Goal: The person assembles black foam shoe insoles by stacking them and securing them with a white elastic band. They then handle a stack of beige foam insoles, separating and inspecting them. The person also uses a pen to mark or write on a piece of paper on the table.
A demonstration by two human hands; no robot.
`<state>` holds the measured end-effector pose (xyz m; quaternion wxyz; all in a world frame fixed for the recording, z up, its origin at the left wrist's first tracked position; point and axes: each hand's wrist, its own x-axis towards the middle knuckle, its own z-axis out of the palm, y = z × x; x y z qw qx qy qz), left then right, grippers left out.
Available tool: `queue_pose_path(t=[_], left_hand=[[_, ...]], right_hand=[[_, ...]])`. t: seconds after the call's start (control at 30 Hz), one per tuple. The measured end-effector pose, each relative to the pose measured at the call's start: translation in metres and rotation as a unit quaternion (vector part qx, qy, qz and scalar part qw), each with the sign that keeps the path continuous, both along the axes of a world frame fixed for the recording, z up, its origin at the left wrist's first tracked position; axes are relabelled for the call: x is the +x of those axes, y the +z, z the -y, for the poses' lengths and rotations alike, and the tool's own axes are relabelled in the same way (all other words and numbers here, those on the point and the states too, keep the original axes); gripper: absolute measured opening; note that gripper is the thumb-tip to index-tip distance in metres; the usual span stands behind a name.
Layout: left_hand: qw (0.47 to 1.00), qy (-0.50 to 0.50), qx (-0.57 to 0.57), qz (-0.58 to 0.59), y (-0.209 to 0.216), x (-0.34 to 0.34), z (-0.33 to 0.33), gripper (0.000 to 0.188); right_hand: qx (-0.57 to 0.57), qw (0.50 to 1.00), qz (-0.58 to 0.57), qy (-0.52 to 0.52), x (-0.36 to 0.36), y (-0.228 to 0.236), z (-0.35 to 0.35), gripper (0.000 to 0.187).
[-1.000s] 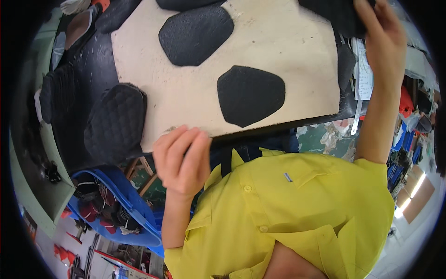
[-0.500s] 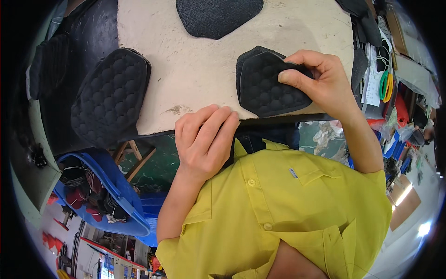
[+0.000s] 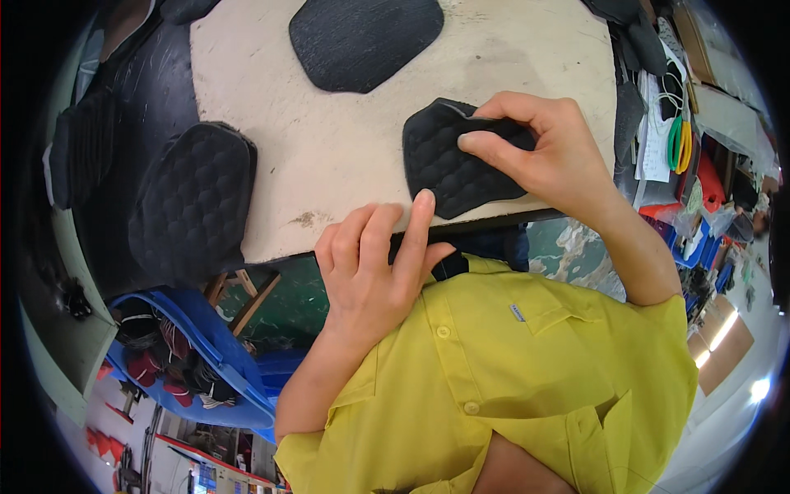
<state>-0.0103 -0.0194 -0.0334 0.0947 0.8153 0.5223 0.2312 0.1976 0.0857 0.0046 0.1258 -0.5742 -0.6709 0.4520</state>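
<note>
My right hand [image 3: 539, 148] pinches the upper edge of a black quilted pad [image 3: 453, 160] between thumb and fingers, near the front edge of the pale board. The pad's surface is dimpled and buckles a little at the pinch. My left hand [image 3: 374, 255] rests at the board's front edge, fingers apart, its index fingertip beside the pad's lower left corner. Nothing shows in the left hand. Farther off lies a flat black piece [image 3: 366, 41] with a smoother, grained face. At the left, a stack of black quilted pads [image 3: 197, 198] overlaps the board's edge.
The pale board [image 3: 313, 156] lies on a dark table [image 3: 160, 82]. Below the table at left stands a blue bin [image 3: 239, 366] holding dark and red bundles. Scissors with green and yellow handles [image 3: 680, 146] hang at the right beside papers [image 3: 654, 123].
My left index finger has stretched out toward the pad, and the left thumb now shows. My right hand has shifted slightly left with the pad, which now covers the piece beneath it.
</note>
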Motion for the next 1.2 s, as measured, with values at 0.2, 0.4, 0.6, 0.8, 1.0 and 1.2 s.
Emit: queue_pose_path(t=[0.2, 0.4, 0.6, 0.8, 1.0, 1.2], left_hand=[[0.997, -0.075, 0.027, 0.015, -0.001, 0.026, -0.044, 0.036], [0.996, -0.058, -0.059, -0.045, 0.01, 0.035, -0.038, 0.06], [0.989, -0.06, -0.064, -0.118, 0.013, 0.039, -0.037, 0.086], [0.989, -0.068, -0.086, -0.098, 0.016, 0.041, -0.035, 0.071], [0.973, 0.002, 0.003, 0.229, 0.013, 0.011, -0.036, 0.067], [0.932, -0.008, -0.121, 0.342, 0.031, 0.001, -0.031, 0.037]], right_hand=[[0.198, 0.98, 0.014, 0.021, -0.003, -0.011, 0.012, 0.019], [0.354, 0.935, 0.02, -0.012, 0.022, -0.017, 0.043, 0.015], [-0.002, 0.978, -0.085, -0.189, 0.021, -0.006, 0.031, 0.011], [0.112, 0.991, 0.028, -0.074, 0.022, -0.003, 0.021, 0.013], [0.436, 0.897, -0.044, -0.052, 0.03, -0.013, 0.058, 0.022], [0.483, 0.871, -0.089, 0.023, 0.026, -0.007, 0.067, 0.033]])
